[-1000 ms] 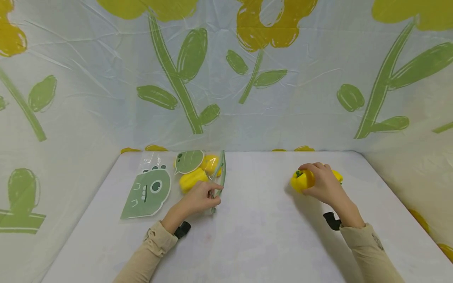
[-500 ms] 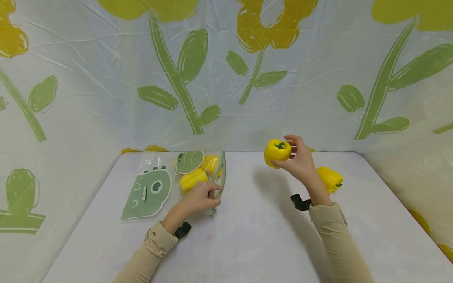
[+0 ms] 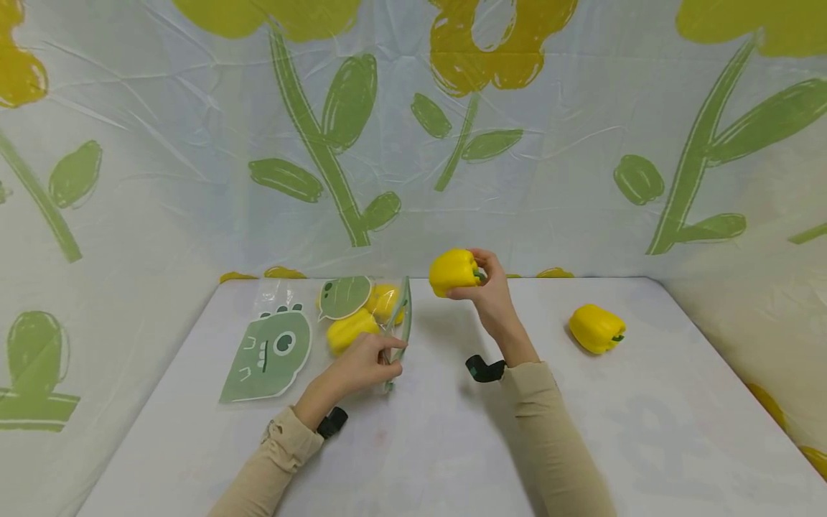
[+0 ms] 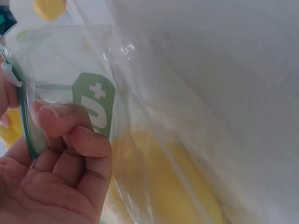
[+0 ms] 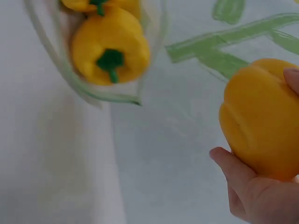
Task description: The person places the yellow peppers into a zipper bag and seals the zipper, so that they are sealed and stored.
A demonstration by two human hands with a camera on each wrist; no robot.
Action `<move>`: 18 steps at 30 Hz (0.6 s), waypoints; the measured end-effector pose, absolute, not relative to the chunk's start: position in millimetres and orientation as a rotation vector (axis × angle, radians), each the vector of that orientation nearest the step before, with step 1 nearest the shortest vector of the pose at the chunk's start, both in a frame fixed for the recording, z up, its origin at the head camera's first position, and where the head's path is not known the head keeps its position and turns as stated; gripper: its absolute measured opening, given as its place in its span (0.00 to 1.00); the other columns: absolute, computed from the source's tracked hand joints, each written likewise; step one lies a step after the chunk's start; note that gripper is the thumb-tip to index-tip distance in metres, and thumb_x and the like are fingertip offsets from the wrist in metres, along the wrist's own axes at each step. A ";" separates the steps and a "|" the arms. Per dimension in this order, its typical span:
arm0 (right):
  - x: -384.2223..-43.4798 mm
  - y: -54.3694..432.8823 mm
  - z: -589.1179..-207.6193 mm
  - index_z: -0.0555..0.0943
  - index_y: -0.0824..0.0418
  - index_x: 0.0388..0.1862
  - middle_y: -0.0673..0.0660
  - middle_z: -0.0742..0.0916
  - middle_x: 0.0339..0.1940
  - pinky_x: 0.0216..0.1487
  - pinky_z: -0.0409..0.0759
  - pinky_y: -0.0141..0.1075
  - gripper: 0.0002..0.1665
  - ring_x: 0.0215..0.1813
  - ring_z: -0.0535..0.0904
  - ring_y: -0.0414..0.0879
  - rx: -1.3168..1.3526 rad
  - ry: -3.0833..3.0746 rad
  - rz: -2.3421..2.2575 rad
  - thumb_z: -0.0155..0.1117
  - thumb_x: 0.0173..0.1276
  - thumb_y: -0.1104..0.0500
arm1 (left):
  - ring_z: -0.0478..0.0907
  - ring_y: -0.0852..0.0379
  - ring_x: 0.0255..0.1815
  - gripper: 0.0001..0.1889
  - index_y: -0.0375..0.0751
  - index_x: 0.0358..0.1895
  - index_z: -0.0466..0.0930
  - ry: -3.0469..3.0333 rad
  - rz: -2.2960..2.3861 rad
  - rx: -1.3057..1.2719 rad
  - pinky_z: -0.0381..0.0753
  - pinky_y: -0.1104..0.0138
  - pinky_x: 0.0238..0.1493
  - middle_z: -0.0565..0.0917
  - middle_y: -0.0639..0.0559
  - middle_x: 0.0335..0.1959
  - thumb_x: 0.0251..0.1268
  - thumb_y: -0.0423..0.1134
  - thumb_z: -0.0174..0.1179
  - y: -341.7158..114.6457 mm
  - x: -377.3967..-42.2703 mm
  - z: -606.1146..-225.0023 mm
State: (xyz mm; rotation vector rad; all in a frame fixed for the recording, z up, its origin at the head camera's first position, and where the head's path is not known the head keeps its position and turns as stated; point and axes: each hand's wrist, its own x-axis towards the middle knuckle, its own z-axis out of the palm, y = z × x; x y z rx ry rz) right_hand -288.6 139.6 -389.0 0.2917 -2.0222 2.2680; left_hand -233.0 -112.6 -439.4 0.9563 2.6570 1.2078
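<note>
My left hand pinches the green zip edge of a clear zip bag that lies on the table with its mouth to the right. Inside it are several yellow bell peppers, seen through the plastic; the right wrist view shows the gaping mouth with a pepper and its green stem. Raised over the table, just right of that mouth, my right hand grips another yellow bell pepper between thumb and fingers, its stem toward the palm.
One more yellow bell pepper lies on its side at the right of the white table. A green monster face print covers the bag's left part. Behind the table hangs a flower-printed cloth.
My right hand has lifted one bell pepper off the right side and carried it left toward the bag, turning it. The left hand keeps its place at the bag's edge.
</note>
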 end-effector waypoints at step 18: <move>-286.4 99.1 -453.0 0.68 0.60 0.63 0.61 0.74 0.62 0.61 0.68 0.49 0.43 0.58 0.72 0.57 0.348 -2.568 2.255 0.76 0.48 0.65 | 0.66 0.67 0.17 0.14 0.31 0.43 0.87 2.690 1.177 1.008 0.66 0.73 0.21 0.76 0.59 0.19 0.53 0.31 0.60 -112.6 -233.8 -439.4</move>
